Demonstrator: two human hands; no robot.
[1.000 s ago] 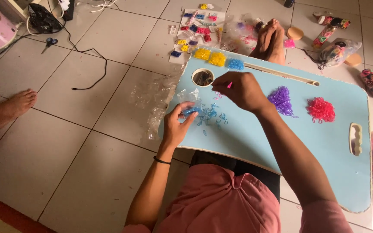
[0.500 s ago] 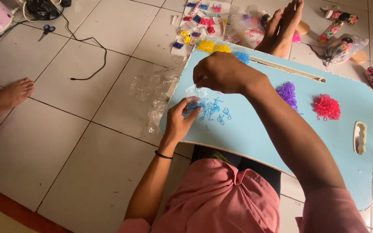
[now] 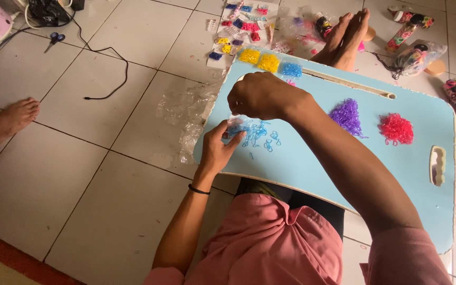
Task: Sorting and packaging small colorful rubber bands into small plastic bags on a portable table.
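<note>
The left hand (image 3: 218,150) pinches a small clear bag (image 3: 235,126) of blue rubber bands (image 3: 262,136) near the lap tray's (image 3: 312,158) left edge, the curled right hand (image 3: 262,96) touching it from above, loose bands scattered just right.

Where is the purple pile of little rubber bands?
The purple pile lies on the light blue lap board, right of the right hand and just left of the red pile.
</note>
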